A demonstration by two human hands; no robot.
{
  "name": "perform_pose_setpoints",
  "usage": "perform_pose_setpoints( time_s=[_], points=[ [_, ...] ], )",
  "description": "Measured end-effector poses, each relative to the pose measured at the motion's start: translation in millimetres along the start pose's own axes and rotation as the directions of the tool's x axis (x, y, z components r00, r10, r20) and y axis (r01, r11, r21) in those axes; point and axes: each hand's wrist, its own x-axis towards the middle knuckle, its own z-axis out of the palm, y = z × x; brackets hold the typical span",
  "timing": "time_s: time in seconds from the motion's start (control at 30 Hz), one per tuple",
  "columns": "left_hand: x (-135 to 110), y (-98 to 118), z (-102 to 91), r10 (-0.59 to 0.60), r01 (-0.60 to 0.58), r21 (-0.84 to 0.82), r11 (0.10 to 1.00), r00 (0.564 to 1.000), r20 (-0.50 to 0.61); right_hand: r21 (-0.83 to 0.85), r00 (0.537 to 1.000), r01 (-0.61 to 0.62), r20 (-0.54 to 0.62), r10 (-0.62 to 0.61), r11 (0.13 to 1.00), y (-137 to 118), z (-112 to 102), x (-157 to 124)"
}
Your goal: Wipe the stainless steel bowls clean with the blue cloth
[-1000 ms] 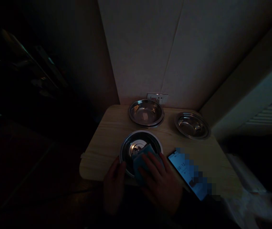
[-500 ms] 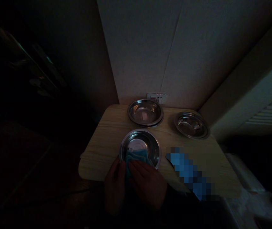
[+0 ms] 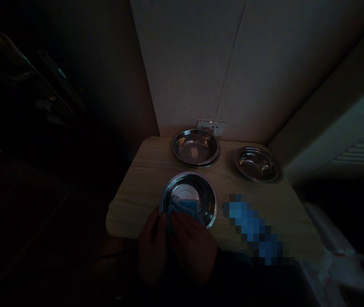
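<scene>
A blue cloth is held down by the right hand, whose fingers are bent over its near part; the cloth is bunched against the inner near wall of a steel bowl. The bowl's near-left rim is clasped by the left hand, thumb at the rim and fingers curled below it; in the dim light it cannot be told how tightly they are closed. The two hands are set just beside each other, and the cloth's edge is caught between them.

The bowl stands near the front edge of a pale wooden table. Just to the right of the grip a glowing blue slab lies flat; its face is blurred and no writing can be read. Beyond the grip a second bowl is set near the wall, below a wall socket whose markings are too small to read. Farther right, a third bowl is placed close to the table's right edge. Bare tabletop is left to the left of the grip, out to the rounded corner.
</scene>
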Motion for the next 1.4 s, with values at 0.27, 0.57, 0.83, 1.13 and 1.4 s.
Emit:
perform_pose_setpoints(
  time_s=[0.27,0.57,0.83,1.13,1.4],
  points=[
    [7,2,-7.4,0.033,-0.033,0.026,0.999,0.999,0.01,-0.085,0.964,0.263,0.058,-0.258,0.961,42,-24,-27],
    [7,13,-4.3,0.078,-0.078,0.082,0.994,0.997,0.007,-0.066,0.992,0.11,-0.058,-0.114,0.992,11,-3,-14],
    [15,22,-11.7,0.051,-0.053,0.092,0.994,0.998,0.022,-0.05,0.973,0.231,0.015,-0.231,0.972,29,-18,-27],
    [-5,-5,1.1,0.031,-0.032,0.018,0.999,0.999,0.006,-0.026,0.983,0.152,0.103,-0.149,0.988,34,-19,-21],
    [-8,-8,6.1,0.016,-0.016,0.114,0.993,1.0,0.005,0.242,0.999,-0.049,0.028,0.044,0.969,19,-2,15]
  ],
)
